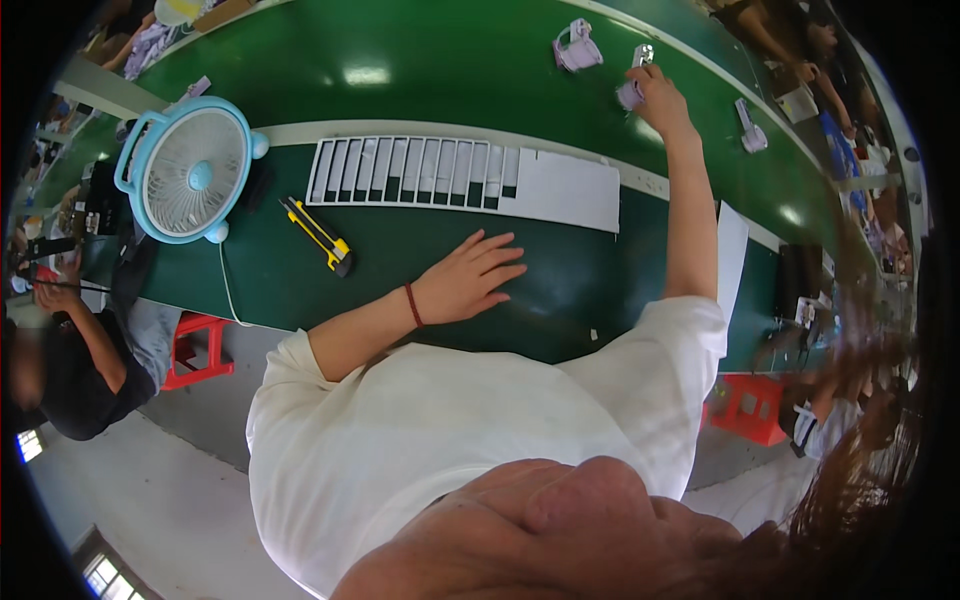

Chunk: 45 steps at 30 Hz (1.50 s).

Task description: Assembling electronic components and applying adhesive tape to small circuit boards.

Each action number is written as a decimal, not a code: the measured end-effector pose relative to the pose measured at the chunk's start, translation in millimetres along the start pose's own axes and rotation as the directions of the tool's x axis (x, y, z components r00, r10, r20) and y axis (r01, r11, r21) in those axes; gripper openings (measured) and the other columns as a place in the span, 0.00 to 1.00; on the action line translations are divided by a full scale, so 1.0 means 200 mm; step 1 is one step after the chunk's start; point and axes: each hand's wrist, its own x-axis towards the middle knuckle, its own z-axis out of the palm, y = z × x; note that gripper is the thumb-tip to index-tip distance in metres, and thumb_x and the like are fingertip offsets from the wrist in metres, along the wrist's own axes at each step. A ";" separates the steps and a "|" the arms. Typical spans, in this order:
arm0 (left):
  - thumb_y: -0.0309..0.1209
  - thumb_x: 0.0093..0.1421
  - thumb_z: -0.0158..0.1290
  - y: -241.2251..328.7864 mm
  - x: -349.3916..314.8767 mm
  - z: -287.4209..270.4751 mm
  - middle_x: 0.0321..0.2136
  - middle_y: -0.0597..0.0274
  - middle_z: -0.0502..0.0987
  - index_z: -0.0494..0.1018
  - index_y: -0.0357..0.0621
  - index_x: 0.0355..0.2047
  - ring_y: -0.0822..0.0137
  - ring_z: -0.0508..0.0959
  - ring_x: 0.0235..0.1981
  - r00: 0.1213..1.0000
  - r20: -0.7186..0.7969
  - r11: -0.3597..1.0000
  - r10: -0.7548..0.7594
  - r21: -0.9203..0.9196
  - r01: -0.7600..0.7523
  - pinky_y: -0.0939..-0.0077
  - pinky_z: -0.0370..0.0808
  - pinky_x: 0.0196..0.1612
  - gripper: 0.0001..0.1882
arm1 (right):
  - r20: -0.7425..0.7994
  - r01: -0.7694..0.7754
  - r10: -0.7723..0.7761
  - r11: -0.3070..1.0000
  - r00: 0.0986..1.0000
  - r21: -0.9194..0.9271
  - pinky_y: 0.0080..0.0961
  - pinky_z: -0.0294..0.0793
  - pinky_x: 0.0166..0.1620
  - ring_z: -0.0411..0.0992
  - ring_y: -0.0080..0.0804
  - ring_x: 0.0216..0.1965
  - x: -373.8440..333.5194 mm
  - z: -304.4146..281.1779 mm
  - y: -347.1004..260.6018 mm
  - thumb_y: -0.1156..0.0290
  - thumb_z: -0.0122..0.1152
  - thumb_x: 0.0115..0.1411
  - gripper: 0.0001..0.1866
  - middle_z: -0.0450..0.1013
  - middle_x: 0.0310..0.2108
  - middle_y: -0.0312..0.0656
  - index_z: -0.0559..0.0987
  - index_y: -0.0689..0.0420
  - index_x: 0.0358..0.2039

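Observation:
My left hand (pixel 462 282) lies flat on the dark green tabletop (pixel 420 240), fingers spread and holding nothing. Stretched far out over the bright green belt, my right hand (pixel 660 102) has its fingers closed on a small lilac plastic part (pixel 630 95). A shiny metallic piece (pixel 643 54) shows just past the fingertips; whether it belongs to the same part I cannot tell. A lilac part with a loop-shaped handle (pixel 577 46) sits on the belt to the left of that hand. To its right lies another pale lilac part (pixel 750 127).
A white slotted tray (pixel 405 172) with a flat white panel (pixel 570 188) runs along the belt's near edge. A yellow-black utility knife (pixel 318 238) and a light blue fan (pixel 195 170) are at left. Red stools (pixel 750 408) and other people flank the table.

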 end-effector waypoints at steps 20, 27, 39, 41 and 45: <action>0.39 0.66 0.60 0.02 0.00 -0.03 0.65 0.56 0.70 0.75 0.47 0.57 0.51 0.63 0.71 0.999 -0.003 0.999 -0.050 -0.009 0.050 0.44 0.57 0.74 0.22 | -0.173 -0.013 0.015 1.000 0.985 0.016 0.48 0.78 0.56 0.71 0.58 0.55 0.13 0.24 -0.28 0.74 0.76 0.49 0.34 0.69 0.56 0.45 0.75 0.46 0.58; 0.39 0.66 0.60 0.00 -0.02 -0.01 0.64 0.56 0.71 0.75 0.48 0.58 0.52 0.63 0.71 1.000 -0.022 1.000 -0.022 -0.011 0.022 0.45 0.58 0.74 0.22 | -0.363 0.046 -0.009 0.995 0.932 0.094 0.47 0.79 0.53 0.71 0.55 0.53 -0.09 0.16 -0.34 0.72 0.72 0.49 0.30 0.69 0.56 0.45 0.78 0.48 0.55; 0.51 0.63 0.61 0.03 -0.01 0.01 0.72 0.42 0.57 0.59 0.41 0.71 0.43 0.54 0.75 0.969 -0.094 0.953 -0.227 0.185 0.241 0.30 0.50 0.72 0.44 | -0.268 -0.135 0.168 0.981 0.949 0.137 0.40 0.80 0.44 0.77 0.47 0.41 -1.10 -0.53 -0.86 0.66 0.75 0.46 0.22 0.78 0.41 0.43 0.83 0.57 0.43; 0.49 0.62 0.63 0.04 0.00 -0.02 0.72 0.43 0.57 0.57 0.41 0.72 0.45 0.54 0.75 0.976 -0.090 0.976 -0.199 0.067 0.206 0.32 0.51 0.73 0.46 | -0.224 -0.138 0.186 0.967 0.957 0.212 0.39 0.80 0.43 0.77 0.45 0.41 -1.21 -0.51 -0.99 0.65 0.76 0.47 0.21 0.78 0.40 0.44 0.83 0.58 0.42; 0.44 0.55 0.70 0.12 0.03 -0.05 0.70 0.45 0.61 0.54 0.42 0.74 0.45 0.60 0.72 0.984 -0.140 0.983 -0.107 -0.165 0.084 0.41 0.55 0.73 0.53 | -0.241 -0.094 0.185 0.934 0.953 0.345 0.35 0.80 0.40 0.78 0.43 0.40 -1.26 -0.39 -1.30 0.59 0.80 0.47 0.23 0.78 0.38 0.43 0.83 0.58 0.40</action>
